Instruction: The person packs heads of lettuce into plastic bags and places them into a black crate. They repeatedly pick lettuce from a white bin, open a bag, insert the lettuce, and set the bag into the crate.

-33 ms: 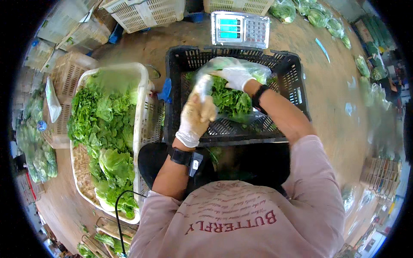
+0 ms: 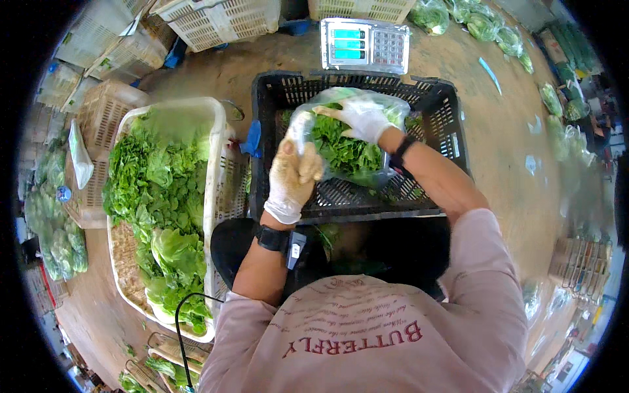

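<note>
A clear plastic bag (image 2: 383,175) filled with leafy greens (image 2: 344,149) lies in a black slatted crate (image 2: 452,124) in front of me. My left hand (image 2: 295,170), in a stained white glove, is closed on the bag's gathered left edge. My right hand (image 2: 367,121), gloved in white, rests over the upper part of the bag with its fingers spread among plastic and leaves. Whether those fingers are inside or on top of the plastic, I cannot tell.
At my left stands a white crate (image 2: 216,131) heaped with loose greens (image 2: 157,170). Beyond the black crate sits a digital scale (image 2: 365,46) with lit displays. Pale crates (image 2: 223,23) line the far side, and bagged vegetables (image 2: 485,27) lie at the far right.
My right hand's fingers have spread and reach further left across the bag. My left hand has shifted slightly left and nearer, still gripping the bag's edge.
</note>
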The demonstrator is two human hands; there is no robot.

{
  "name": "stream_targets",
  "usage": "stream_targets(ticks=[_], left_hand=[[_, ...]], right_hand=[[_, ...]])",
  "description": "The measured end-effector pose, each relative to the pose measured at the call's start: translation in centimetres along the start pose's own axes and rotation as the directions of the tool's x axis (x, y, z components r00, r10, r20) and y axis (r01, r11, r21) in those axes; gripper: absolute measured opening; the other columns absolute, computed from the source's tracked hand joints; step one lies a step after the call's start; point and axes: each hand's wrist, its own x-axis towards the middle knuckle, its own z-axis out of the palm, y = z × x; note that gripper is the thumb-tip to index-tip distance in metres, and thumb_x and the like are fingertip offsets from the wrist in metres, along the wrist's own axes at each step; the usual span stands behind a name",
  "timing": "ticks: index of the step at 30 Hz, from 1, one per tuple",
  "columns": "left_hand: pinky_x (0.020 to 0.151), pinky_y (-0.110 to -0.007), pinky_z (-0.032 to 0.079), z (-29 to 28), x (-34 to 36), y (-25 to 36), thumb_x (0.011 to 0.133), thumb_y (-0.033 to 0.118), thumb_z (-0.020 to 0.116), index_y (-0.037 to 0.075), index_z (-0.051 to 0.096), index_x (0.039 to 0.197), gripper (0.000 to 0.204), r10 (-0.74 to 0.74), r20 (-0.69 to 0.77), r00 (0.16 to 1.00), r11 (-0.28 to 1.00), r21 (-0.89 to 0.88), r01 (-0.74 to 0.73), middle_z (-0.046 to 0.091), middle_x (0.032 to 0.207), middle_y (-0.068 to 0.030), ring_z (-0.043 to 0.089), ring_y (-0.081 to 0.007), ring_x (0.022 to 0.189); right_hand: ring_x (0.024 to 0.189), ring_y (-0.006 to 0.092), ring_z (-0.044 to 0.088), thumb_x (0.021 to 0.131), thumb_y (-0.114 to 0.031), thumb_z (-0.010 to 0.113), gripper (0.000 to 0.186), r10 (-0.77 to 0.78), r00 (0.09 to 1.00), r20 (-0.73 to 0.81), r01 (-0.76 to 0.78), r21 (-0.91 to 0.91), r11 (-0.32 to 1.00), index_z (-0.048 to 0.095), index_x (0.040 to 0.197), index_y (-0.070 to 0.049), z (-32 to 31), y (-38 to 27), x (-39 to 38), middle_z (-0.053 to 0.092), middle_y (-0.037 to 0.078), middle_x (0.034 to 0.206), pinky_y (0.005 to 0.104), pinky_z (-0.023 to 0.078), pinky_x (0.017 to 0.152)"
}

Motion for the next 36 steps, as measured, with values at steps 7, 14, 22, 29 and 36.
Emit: stream_targets(ticks=[7,14,22,29,36], left_hand=[[0.047,-0.022,0.028,0.2,0.0,1.4,0.089,0.027,0.053,0.013,0.053,0.117,0.031,-0.008,-0.062,0.998,1.0,0.02,0.009,0.037,0.059,0.0028,0.03,-0.0065,0.046],[0.051,-0.025,0.042,-5.5,-0.5,1.5,0.082,0.021,0.06,0.003,0.053,0.098,0.025,0.249,-0.264,0.932,-0.244,0.914,0.324,0.06,0.079,-0.0072,0.053,-0.0113,0.061],[0.046,-0.022,0.034,8.4,1.4,11.7,0.092,0.019,0.041,-0.003,0.051,0.097,0.025,-0.174,0.077,0.982,0.971,0.181,0.158,0.042,0.06,0.0,0.036,-0.0084,0.046],[0.05,-0.022,0.036,11.5,1.1,7.8,0.088,0.039,0.056,0.006,0.025,0.139,0.069,-0.048,0.29,0.956,0.853,0.509,-0.112,0.034,0.056,0.0037,0.03,-0.0061,0.047],[0.034,-0.015,0.023,9.0,2.4,1.4,0.09,0.041,0.051,-0.001,0.038,0.131,0.06,-0.374,0.002,0.927,0.809,0.489,0.326,0.056,0.083,-0.0016,0.032,-0.0035,0.043]], right_hand=[[0.108,0.0295,0.055,0.071,-0.013,0.07,0.066,0.742,0.545,-0.389,-0.734,0.206,0.647,0.044,0.131,-0.025,4.0,3.3,-11.8,0.055,0.012,0.12,0.0346,0.045,0.089],[0.056,0.0199,0.051,0.081,-0.013,0.046,0.016,0.679,0.698,0.229,0.23,0.825,-0.516,0.057,0.082,-0.001,3.9,6.4,-17.8,0.054,0.007,0.068,0.0416,0.048,0.077],[0.048,0.0022,0.036,0.086,-0.016,0.052,0.04,0.601,0.763,-0.239,0.567,0.693,-0.445,0.05,0.119,0.007,-10.4,5.4,-18.3,0.051,-0.003,0.068,0.019,0.041,0.054],[0.052,0.0036,0.038,0.083,-0.01,0.055,0.031,0.759,0.586,-0.283,0.566,0.814,-0.133,0.057,0.112,0.002,-11.9,1.6,-17.2,0.065,0.009,0.1,0.0156,0.032,0.046],[0.112,0.022,0.05,0.085,-0.039,0.058,0.055,0.277,0.863,-0.422,0.304,0.872,0.383,0.049,0.125,-0.003,-6.0,-6.2,-13.7,0.053,0.016,0.123,0.0336,0.037,0.096]])
